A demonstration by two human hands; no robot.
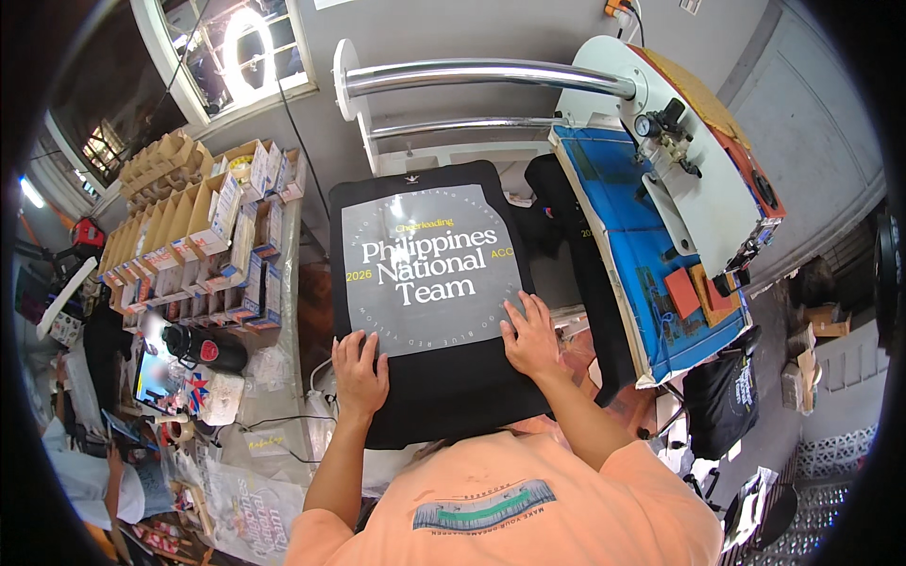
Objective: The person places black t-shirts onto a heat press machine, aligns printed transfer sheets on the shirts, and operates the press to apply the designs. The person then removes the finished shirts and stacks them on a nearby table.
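Observation:
A black shirt lies spread flat in front of me. On its upper part rests a greyish, see-through transfer film with white and yellow lettering. My left hand touches the film's lower left corner, its fingers stretched out over the black cloth and film edge. At the film's lower right side lies my right hand, fingers spread and the thumb apart. Neither hand holds anything that I can see.
A press machine with chrome rails, a pressure gauge and a blue-covered bed stands at the right. Another black garment drapes beside it. At the left, a table holds cardboard boxes and a black bottle.

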